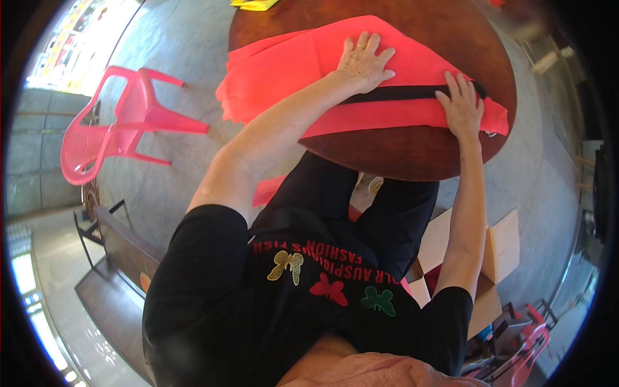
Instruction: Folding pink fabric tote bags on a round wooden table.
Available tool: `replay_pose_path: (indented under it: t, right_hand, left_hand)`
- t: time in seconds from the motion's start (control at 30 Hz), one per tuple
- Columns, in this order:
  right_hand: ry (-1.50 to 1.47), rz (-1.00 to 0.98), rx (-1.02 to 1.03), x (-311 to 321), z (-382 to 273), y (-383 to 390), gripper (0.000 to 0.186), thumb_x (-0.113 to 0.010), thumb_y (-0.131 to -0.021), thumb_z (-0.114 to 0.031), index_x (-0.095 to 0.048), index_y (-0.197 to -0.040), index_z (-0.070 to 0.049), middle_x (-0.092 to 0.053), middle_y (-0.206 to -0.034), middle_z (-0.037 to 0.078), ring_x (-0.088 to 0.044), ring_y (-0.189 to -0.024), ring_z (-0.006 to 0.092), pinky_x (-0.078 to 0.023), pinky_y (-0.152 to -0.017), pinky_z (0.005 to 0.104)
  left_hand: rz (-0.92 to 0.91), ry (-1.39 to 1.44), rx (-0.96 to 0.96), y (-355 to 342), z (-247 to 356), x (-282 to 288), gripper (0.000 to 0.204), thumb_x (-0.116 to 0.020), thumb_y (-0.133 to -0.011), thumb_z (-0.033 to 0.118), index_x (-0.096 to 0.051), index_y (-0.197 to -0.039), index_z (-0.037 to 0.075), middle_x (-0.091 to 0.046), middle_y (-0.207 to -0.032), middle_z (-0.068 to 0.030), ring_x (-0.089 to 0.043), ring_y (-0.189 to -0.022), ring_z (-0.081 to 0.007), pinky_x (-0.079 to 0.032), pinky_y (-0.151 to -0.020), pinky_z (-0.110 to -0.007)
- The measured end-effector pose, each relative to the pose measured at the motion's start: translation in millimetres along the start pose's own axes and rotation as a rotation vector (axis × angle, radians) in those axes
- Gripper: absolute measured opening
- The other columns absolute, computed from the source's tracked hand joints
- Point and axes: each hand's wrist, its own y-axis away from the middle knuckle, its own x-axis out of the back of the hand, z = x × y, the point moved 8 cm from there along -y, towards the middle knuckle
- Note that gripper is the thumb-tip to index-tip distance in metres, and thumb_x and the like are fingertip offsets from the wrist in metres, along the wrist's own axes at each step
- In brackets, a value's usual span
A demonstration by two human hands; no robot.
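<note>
A coral-red garment, folded lengthwise, is spread over a round dark-wood table. One black stripe runs along it toward the right. Past the table's left edge, part of the cloth hangs out. My left hand lies on the upper middle of the cloth, palm down with its fingers spread. Over the right end of the black stripe, my right hand rests flat, fingers apart. A small metal piece, perhaps a zip pull, shows at the garment's right end. What kind of garment it is, I cannot tell.
A pink plastic chair stands on the floor to the left. At the table's far edge lies something yellow. An open cardboard box sits beside my right arm. Lower left is a dark bench; another pink chair is lower right.
</note>
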Motion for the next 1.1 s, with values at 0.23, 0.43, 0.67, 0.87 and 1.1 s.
replay_pose_path:
  t: [0.23,0.43,0.67,0.87,1.1]
  right_hand:
    - [0.008,-0.113,-0.172,-10,30,15,0.062,-0.047,-0.095,-0.058,-0.037,-0.151,-0.032,-0.033,-0.159,0.003,-0.03,-0.146,0.0291,-0.024,-0.113,0.0602]
    - [-0.002,-0.175,-0.251,-18,48,23,0.063,-0.043,-0.096,-0.061,-0.035,-0.151,-0.032,-0.031,-0.159,0.002,-0.031,-0.145,0.0295,-0.025,-0.112,0.0611]
    - [0.04,-0.243,-0.376,-29,88,48,0.064,-0.04,-0.096,-0.062,-0.031,-0.153,-0.033,-0.026,-0.161,0.001,-0.029,-0.146,0.0289,-0.027,-0.109,0.0641]
    - [0.052,-0.212,-0.379,-32,98,39,0.064,-0.039,-0.097,-0.063,-0.031,-0.152,-0.034,-0.027,-0.161,0.0,-0.029,-0.146,0.0285,-0.028,-0.107,0.0642]
    - [0.052,-0.173,-0.389,-27,97,44,0.063,-0.039,-0.097,-0.064,-0.032,-0.152,-0.033,-0.029,-0.16,0.002,-0.03,-0.145,0.0289,-0.028,-0.107,0.0644]
  left_hand:
    - [-0.119,-0.119,0.169,135,-130,38,0.062,-0.05,-0.096,0.054,-0.039,-0.149,0.026,-0.024,-0.157,-0.0168,-0.02,-0.147,-0.0376,-0.02,-0.115,-0.062]
    - [-0.036,-0.061,0.264,145,-176,38,0.062,-0.05,-0.094,0.057,-0.038,-0.15,0.032,-0.026,-0.157,-0.016,-0.021,-0.146,-0.0368,-0.018,-0.115,-0.061]
    - [-0.113,-0.063,0.175,85,-161,23,0.063,-0.047,-0.094,0.06,-0.035,-0.151,0.035,-0.022,-0.159,-0.0134,-0.019,-0.147,-0.0354,-0.018,-0.115,-0.062]
    - [0.158,-0.023,0.138,64,-169,15,0.058,-0.054,-0.09,0.059,-0.053,-0.141,0.031,-0.043,-0.15,-0.0112,-0.037,-0.14,-0.0315,-0.029,-0.113,-0.055]
    - [0.487,0.397,0.502,115,-269,48,0.043,-0.064,-0.09,0.029,-0.059,-0.126,0.006,-0.061,-0.123,-0.0217,-0.058,-0.114,-0.0395,-0.049,-0.097,-0.045]
